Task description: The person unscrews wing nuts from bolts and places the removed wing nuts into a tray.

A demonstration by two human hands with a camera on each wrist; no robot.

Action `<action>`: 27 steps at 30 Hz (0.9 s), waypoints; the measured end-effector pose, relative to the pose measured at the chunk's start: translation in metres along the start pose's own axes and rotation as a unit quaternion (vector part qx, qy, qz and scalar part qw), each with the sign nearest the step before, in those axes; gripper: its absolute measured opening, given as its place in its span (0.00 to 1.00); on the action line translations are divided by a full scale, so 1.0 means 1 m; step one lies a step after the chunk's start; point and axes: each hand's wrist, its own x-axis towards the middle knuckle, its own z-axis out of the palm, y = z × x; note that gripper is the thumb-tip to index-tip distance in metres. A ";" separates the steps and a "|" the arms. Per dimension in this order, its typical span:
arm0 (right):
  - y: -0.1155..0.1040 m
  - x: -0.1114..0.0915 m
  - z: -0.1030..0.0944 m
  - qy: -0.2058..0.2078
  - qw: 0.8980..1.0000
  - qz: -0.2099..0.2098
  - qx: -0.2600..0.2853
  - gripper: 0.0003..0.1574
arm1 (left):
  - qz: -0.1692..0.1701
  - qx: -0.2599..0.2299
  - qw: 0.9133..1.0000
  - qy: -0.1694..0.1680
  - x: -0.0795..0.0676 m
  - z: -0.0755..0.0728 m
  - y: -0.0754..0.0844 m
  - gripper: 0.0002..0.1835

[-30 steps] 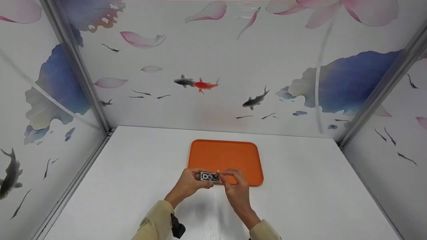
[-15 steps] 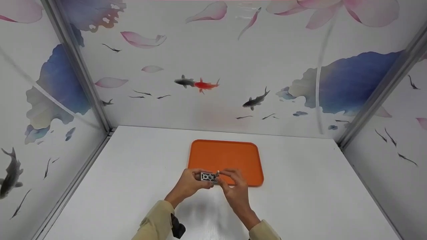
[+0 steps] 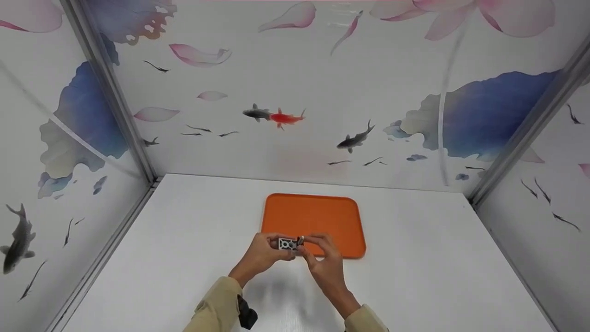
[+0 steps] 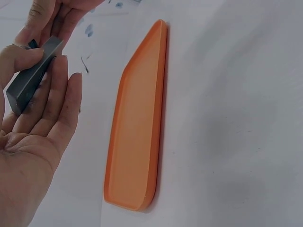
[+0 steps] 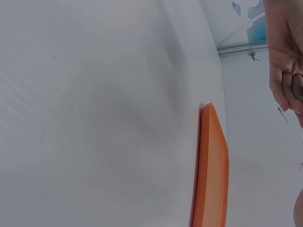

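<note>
My left hand (image 3: 261, 253) grips a small dark rectangular block (image 3: 284, 244) between thumb and fingers, above the tray's front edge in the head view. Its upward face has a pale frame and round openings. At the block's right end, my right hand (image 3: 326, 260) pinches a small white-tipped piece (image 3: 300, 240) with thumb and index finger. The left wrist view shows a smooth grey side of the block (image 4: 31, 80) against the left fingers (image 4: 57, 90). Fingers hide the block's far end there. Only a sliver of my right hand (image 5: 298, 210) enters the right wrist view.
An orange tray (image 3: 313, 212) lies on the white table (image 3: 415, 258), beyond and below the hands. White panels printed with fish, petals and leaves enclose the back (image 3: 295, 78) and both sides, with metal posts at the corners.
The small white-tipped piece has turned slightly at the block's end, and the right thumb and fingers have shifted a little left. The left hand keeps its grip on the block.
</note>
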 end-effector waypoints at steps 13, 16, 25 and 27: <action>0.002 -0.001 0.000 0.018 1.000 0.003 -0.008 0.10 | 0.002 -0.003 1.000 0.000 -0.002 -0.001 0.001 0.19; 0.001 0.000 0.000 0.026 1.000 -0.004 -0.007 0.10 | 0.003 -0.004 1.000 -0.001 -0.003 -0.001 0.001 0.20; 0.003 0.001 0.002 0.055 0.998 -0.032 -0.013 0.06 | 0.009 -0.009 1.000 -0.004 -0.004 -0.002 0.004 0.21; 0.003 0.002 0.002 0.056 0.998 -0.034 -0.014 0.05 | 0.006 -0.011 1.000 -0.004 -0.005 -0.002 0.005 0.21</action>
